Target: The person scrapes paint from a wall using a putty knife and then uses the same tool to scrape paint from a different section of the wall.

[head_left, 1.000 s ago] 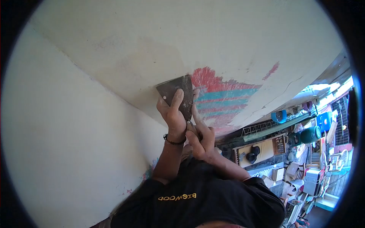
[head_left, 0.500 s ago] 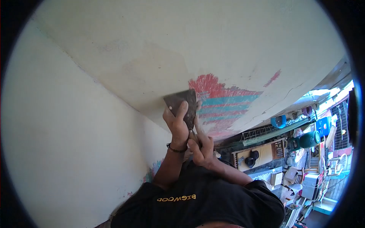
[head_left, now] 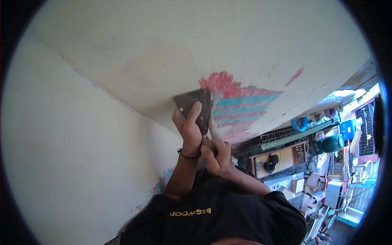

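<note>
Wall point(head_left: 265, 36) marked by red-and-blue patch point(head_left: 247, 101). Scraper point(head_left: 202, 98) held near patch's left edge, long axis running from body toward wall. Blade supported by left hand point(head_left: 190, 132), nearer wide edge; handle point(head_left: 206, 143), bodyward of blade, gripped by right hand point(head_left: 221, 157).

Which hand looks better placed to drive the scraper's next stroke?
Probably the right hand: it grips the handle, while the left hand has its thumb on the blade, suiting it to steadying.
</note>
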`<state>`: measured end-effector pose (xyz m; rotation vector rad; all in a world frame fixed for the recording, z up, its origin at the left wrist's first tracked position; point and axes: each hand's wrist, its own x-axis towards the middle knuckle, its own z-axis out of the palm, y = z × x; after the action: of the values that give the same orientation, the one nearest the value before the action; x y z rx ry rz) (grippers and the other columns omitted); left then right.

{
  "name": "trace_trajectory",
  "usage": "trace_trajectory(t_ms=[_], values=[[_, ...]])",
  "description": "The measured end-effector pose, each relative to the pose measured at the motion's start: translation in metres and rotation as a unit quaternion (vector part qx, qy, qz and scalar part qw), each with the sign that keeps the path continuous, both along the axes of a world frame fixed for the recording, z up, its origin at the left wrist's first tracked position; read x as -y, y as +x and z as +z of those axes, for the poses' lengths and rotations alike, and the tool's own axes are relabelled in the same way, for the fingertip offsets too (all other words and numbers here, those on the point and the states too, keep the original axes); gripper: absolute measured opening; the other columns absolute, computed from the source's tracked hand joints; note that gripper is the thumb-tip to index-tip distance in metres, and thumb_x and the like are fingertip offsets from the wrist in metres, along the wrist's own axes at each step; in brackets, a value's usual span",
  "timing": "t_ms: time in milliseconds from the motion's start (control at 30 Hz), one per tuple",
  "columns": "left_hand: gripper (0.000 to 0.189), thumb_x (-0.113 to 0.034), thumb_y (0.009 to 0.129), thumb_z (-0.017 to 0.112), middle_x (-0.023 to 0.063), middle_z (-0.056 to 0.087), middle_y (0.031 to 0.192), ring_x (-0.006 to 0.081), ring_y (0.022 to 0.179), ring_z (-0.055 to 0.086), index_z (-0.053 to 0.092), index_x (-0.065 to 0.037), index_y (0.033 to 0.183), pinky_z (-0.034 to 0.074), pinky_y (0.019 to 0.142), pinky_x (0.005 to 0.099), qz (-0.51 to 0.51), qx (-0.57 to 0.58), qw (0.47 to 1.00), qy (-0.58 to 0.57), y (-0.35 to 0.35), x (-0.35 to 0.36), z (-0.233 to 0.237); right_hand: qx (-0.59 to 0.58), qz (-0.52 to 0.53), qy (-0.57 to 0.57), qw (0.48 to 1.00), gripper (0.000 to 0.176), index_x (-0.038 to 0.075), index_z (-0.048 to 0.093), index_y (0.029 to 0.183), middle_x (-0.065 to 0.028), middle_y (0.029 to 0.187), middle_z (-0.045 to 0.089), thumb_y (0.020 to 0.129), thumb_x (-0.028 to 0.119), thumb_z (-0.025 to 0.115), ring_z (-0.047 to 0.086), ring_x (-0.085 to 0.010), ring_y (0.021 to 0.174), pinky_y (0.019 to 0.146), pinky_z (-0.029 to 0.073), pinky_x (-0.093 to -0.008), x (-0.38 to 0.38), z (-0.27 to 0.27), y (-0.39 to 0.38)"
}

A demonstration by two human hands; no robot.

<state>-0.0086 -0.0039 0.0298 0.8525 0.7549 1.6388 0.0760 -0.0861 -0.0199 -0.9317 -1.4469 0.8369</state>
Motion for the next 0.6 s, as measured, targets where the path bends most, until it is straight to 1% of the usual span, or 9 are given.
trace_trajectory(t_ms=[33, 133, 300, 367, 433, 467, 533, 567, 600], values=[[0.023, -0.007, 0.091, 0.057, 0.0166, 0.068, 0.095, 0.0282, 0.082, 0.071, 0.060, 0.009, 0.108, 0.059, 0.078, 0.0369, -0.003, -0.007, 1.000, 0.001, -0.002, 0.000, 0.004, -0.004, -0.003, 0.003, 1.000, 0.065, -0.016, 0.026, 0.146, -0.0127, 0.073, 0.057, 0.089, 0.006, 0.050, 0.058, -0.0166, 0.068, 0.066, 0.046, -0.0287, 0.002, 0.002, -0.002], [0.027, -0.006, 0.091, 0.058, 0.0167, 0.066, 0.103, 0.0266, 0.086, 0.069, 0.056, 0.008, 0.114, 0.059, 0.081, 0.0407, -0.001, 0.017, 1.000, -0.007, -0.001, 0.003, -0.011, -0.004, 0.010, -0.042, 0.999, 0.062, -0.016, 0.032, 0.143, -0.0259, 0.094, 0.065, 0.088, 0.005, 0.052, 0.069, -0.0274, 0.084, 0.077, 0.053, -0.0340, 0.003, 0.001, -0.001], [0.028, -0.006, 0.091, 0.058, 0.0162, 0.064, 0.106, 0.0255, 0.092, 0.067, 0.054, 0.007, 0.115, 0.059, 0.083, 0.0427, -0.003, 0.045, 0.999, 0.018, 0.004, -0.001, -0.023, -0.004, 0.009, -0.014, 1.000, 0.062, -0.015, 0.034, 0.143, -0.0274, 0.097, 0.065, 0.088, 0.006, 0.054, 0.069, -0.0301, 0.090, 0.082, 0.052, -0.0357, 0.001, -0.008, 0.008], [0.027, -0.006, 0.091, 0.059, 0.0157, 0.064, 0.105, 0.0256, 0.093, 0.067, 0.054, 0.007, 0.114, 0.058, 0.084, 0.0423, -0.001, 0.059, 0.998, 0.013, 0.005, 0.000, 0.001, 0.007, -0.003, 0.009, 1.000, 0.065, -0.015, 0.030, 0.145, -0.0133, 0.075, 0.058, 0.088, 0.006, 0.052, 0.055, -0.0176, 0.068, 0.066, 0.045, -0.0299, -0.004, 0.004, 0.005], [0.028, -0.006, 0.091, 0.059, 0.0154, 0.064, 0.103, 0.0259, 0.091, 0.068, 0.053, 0.007, 0.114, 0.059, 0.082, 0.0404, 0.002, 0.032, 0.999, -0.009, 0.001, 0.002, -0.003, 0.039, -0.028, 0.078, 0.996, 0.065, -0.015, 0.029, 0.145, -0.0063, 0.063, 0.053, 0.088, 0.006, 0.051, 0.048, -0.0114, 0.056, 0.057, 0.042, -0.0271, -0.006, -0.001, 0.003], [0.027, -0.005, 0.091, 0.059, 0.0156, 0.064, 0.102, 0.0257, 0.088, 0.068, 0.053, 0.007, 0.114, 0.060, 0.081, 0.0398, 0.001, 0.038, 0.999, 0.001, 0.000, 0.002, -0.012, 0.063, -0.050, 0.137, 0.987, 0.065, -0.015, 0.030, 0.145, -0.0064, 0.062, 0.051, 0.087, 0.006, 0.052, 0.047, -0.0115, 0.055, 0.056, 0.041, -0.0273, -0.011, -0.015, 0.002], [0.027, -0.004, 0.091, 0.059, 0.0157, 0.065, 0.102, 0.0250, 0.087, 0.068, 0.052, 0.007, 0.115, 0.060, 0.081, 0.0392, 0.000, 0.051, 0.999, 0.010, 0.000, 0.000, -0.032, 0.066, -0.054, 0.132, 0.988, 0.064, -0.014, 0.031, 0.145, -0.0070, 0.060, 0.050, 0.088, 0.007, 0.052, 0.047, -0.0120, 0.054, 0.055, 0.041, -0.0280, -0.013, -0.029, 0.003], [0.027, -0.003, 0.091, 0.059, 0.0155, 0.064, 0.102, 0.0246, 0.088, 0.068, 0.052, 0.007, 0.115, 0.060, 0.082, 0.0392, 0.000, 0.055, 0.998, 0.006, 0.000, 0.001, -0.043, 0.044, -0.036, 0.067, 0.996, 0.064, -0.014, 0.032, 0.145, -0.0076, 0.059, 0.049, 0.088, 0.007, 0.052, 0.047, -0.0124, 0.053, 0.055, 0.041, -0.0285, -0.004, -0.034, 0.003], [0.028, -0.003, 0.091, 0.059, 0.0153, 0.064, 0.103, 0.0243, 0.089, 0.068, 0.052, 0.007, 0.116, 0.060, 0.082, 0.0393, 0.000, 0.059, 0.998, 0.000, 0.001, 0.000, -0.050, 0.030, -0.023, 0.019, 0.999, 0.063, -0.014, 0.033, 0.144, -0.0118, 0.066, 0.052, 0.087, 0.007, 0.053, 0.050, -0.0173, 0.060, 0.060, 0.043, -0.0307, -0.001, -0.031, 0.004]])
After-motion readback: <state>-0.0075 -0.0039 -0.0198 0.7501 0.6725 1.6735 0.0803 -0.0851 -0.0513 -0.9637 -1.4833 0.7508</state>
